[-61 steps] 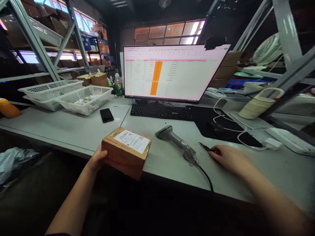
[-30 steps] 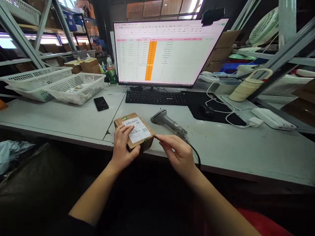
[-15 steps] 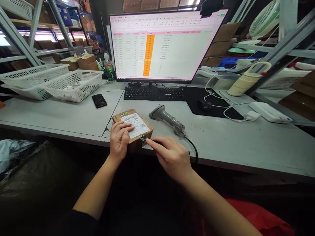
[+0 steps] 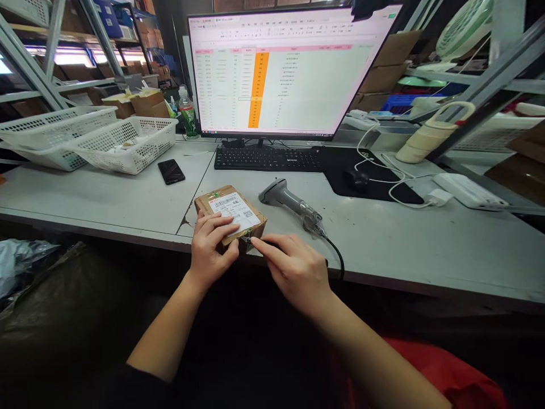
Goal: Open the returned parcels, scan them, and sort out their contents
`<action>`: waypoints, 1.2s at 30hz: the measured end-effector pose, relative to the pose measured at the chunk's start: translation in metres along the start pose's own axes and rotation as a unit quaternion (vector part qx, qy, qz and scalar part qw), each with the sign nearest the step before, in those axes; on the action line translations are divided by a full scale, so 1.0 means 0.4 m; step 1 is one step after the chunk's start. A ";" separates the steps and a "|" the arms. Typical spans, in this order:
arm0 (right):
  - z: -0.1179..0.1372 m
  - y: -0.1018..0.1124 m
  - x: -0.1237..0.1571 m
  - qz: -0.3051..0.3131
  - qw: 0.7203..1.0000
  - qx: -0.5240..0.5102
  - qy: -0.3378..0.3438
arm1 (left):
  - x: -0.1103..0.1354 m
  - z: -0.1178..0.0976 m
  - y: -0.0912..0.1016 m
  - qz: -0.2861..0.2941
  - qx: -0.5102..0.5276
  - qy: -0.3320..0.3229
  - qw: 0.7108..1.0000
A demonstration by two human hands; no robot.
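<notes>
Risks, left to right: thumb of left hand (image 4: 209, 245) lies just beside tip of thin tool (image 4: 248, 240); slip along box (image 4: 238, 208) could nick it. Box sits at near edge of bench (image 4: 409, 241); hard push could tip it off. Cable (image 4: 339, 253) of scanner (image 4: 286, 197) runs just right of right hand (image 4: 294, 270); sideways sweep could snag it. Pose: left hand clamped on box, fingers over top. Right hand pinching tool, forearm slanting from near right.
</notes>
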State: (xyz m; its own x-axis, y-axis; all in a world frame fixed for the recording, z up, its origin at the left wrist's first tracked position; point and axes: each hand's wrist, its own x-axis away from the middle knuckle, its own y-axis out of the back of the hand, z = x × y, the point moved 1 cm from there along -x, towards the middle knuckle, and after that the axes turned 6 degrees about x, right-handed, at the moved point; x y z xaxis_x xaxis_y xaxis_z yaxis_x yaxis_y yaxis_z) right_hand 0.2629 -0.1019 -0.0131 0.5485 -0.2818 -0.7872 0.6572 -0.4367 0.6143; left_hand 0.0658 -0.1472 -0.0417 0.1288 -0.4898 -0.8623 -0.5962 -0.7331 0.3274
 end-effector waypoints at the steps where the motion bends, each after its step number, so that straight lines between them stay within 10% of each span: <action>1: 0.001 0.000 0.000 0.000 1.000 0.004 -0.002 | -0.001 -0.004 -0.003 -0.014 0.007 -0.004 1.000; 14: 0.002 -0.008 0.008 0.007 0.999 0.024 -0.033 | -0.004 -0.020 -0.009 -0.055 -0.031 -0.106 0.992; 26: -0.099 -0.022 0.058 0.042 0.977 -0.073 -0.196 | -0.020 -0.008 0.014 -0.039 0.061 -0.055 0.996; 29: -0.077 -0.023 0.098 0.106 0.861 -0.372 -0.331 | -0.060 0.068 0.045 -0.018 0.050 0.057 0.997; 33: 0.015 -0.031 0.108 0.205 0.512 -0.728 -0.407 | -0.086 0.191 0.039 0.052 0.132 0.275 0.951; 36: 0.060 -0.041 0.075 0.234 0.425 -0.781 -0.395 | -0.068 0.215 0.024 0.030 0.182 0.325 0.927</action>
State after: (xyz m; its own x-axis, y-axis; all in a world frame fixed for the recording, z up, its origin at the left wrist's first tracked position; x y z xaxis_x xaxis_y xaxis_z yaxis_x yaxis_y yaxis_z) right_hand 0.2561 -0.1238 -0.0479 0.8683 -0.4939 0.0464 0.4520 0.7491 -0.4844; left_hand -0.0115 -0.1005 -0.0483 0.4664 -0.7928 -0.3924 -0.8310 -0.5447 0.1128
